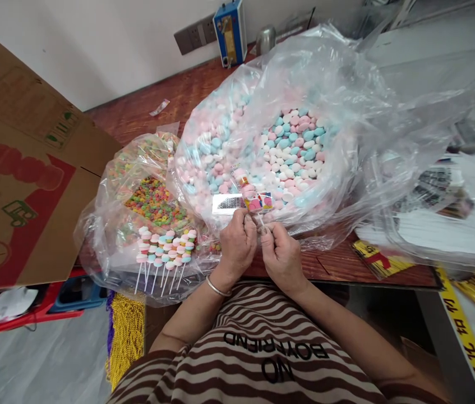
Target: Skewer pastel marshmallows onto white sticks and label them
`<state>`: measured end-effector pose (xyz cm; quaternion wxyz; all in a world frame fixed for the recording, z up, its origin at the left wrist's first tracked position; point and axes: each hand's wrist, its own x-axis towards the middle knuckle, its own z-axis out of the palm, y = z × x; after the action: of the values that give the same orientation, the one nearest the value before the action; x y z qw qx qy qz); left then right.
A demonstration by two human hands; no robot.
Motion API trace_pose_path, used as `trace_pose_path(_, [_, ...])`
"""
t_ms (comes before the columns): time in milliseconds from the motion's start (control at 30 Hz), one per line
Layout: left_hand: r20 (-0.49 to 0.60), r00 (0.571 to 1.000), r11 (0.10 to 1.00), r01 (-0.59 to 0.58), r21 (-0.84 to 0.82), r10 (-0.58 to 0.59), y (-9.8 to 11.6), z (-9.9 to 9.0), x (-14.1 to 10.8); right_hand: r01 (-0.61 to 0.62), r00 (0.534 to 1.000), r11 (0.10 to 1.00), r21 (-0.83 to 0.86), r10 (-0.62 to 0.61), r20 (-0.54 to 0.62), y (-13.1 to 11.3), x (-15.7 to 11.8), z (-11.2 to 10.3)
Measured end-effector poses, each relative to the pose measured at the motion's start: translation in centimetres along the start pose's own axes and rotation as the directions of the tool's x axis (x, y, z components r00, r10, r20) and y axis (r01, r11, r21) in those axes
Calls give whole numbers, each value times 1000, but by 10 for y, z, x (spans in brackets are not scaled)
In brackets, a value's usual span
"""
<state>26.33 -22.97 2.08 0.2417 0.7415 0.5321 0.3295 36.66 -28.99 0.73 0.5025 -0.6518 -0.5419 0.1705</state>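
My left hand (238,244) and my right hand (282,257) meet close together at the table's front edge, both with fingers pinched. Between them is a candy lollipop in a printed wrapper (258,201), its pink candy end pointing away from me. My left fingers close on the bottom of the wrapper, beside a silver printed flap. The right thumb and finger grip the white stick (261,220). Just beyond lies a large clear bag of pink, white and blue candies (294,148). Several stacked-candy lollipops (165,247) lie in a row to the left.
A clear bag of small multicoloured candies (155,202) sits behind the lollipops. A tall cardboard box (22,151) stands at the left. On the right are stacked white printed wrappers (473,202) and a yellow packet (382,258). A blue device (230,33) stands by the wall.
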Motion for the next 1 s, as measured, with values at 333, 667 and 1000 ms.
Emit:
trace_pose_path(333, [-45,999,999,26,-46,-28,6,-1,3,-23,999,1000,19,22,28,-4,-2,-2])
trace_pose_path(667, [-90,996,999,-7,-42,3,4,-2,6,-22,999,999,38,21,27,-4,-4,-1])
trace_pose_path(1000, [8,982,982,-189,9,189,-3,-7,10,-36,999,999,27,35,20,-1,-3,-2])
